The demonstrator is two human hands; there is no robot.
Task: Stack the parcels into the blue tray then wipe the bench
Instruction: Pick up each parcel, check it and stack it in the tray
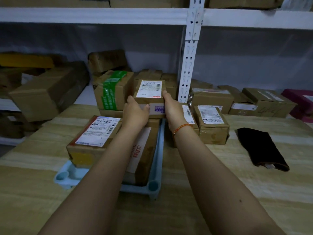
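Observation:
A pale blue tray (156,168) lies on the wooden bench with cardboard parcels in it: one with a white label (94,134) at the left and one with red print (144,150) beside it. At the tray's far end I hold a small labelled parcel (149,89) between both hands, above a parcel with a purple mark (158,109). My left hand (135,114) grips its left side, thumb across the front. My right hand (172,107), with an orange wrist band, grips its right side.
Two more labelled parcels (211,124) stand on the bench right of the tray. A dark folded cloth (260,148) lies further right. A green-taped box (113,90) and several other cartons sit behind on white shelving (188,68).

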